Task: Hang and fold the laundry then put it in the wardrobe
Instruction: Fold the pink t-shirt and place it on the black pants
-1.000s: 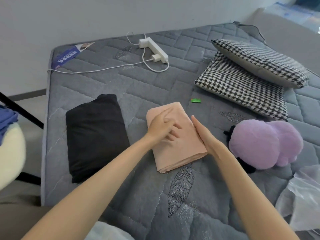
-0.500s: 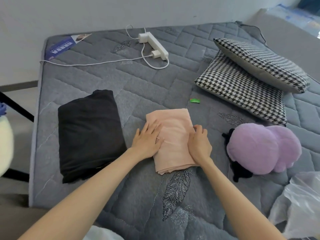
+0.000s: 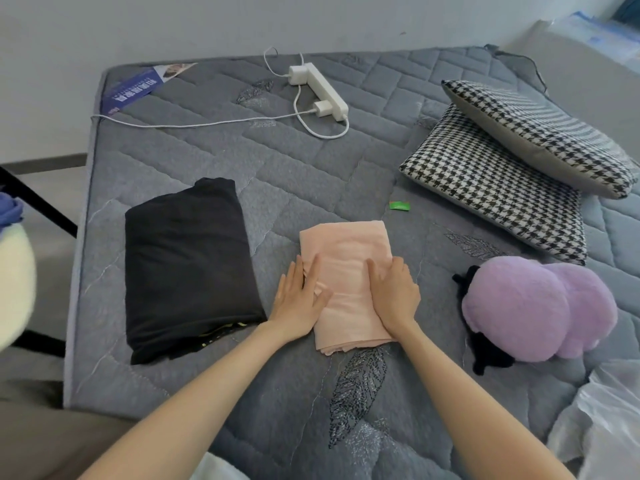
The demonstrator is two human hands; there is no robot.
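Mid-frame on the mattress [image 3: 207,161], the pink cloth [image 3: 349,268] lies folded. The left hand [image 3: 298,303] and right hand [image 3: 394,296] rest flat on it with fingers straight — gripping nothing. The black garment [image 3: 187,268] beside it looks folded too, probably finished. Both await the wardrobe — none is in view.

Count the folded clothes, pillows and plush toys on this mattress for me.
Folded clothes: 2, black garment and pink garment
Checked pillows: 2, upper pillow and lower pillow
Plush toys: 1, purple plush
Total: 5
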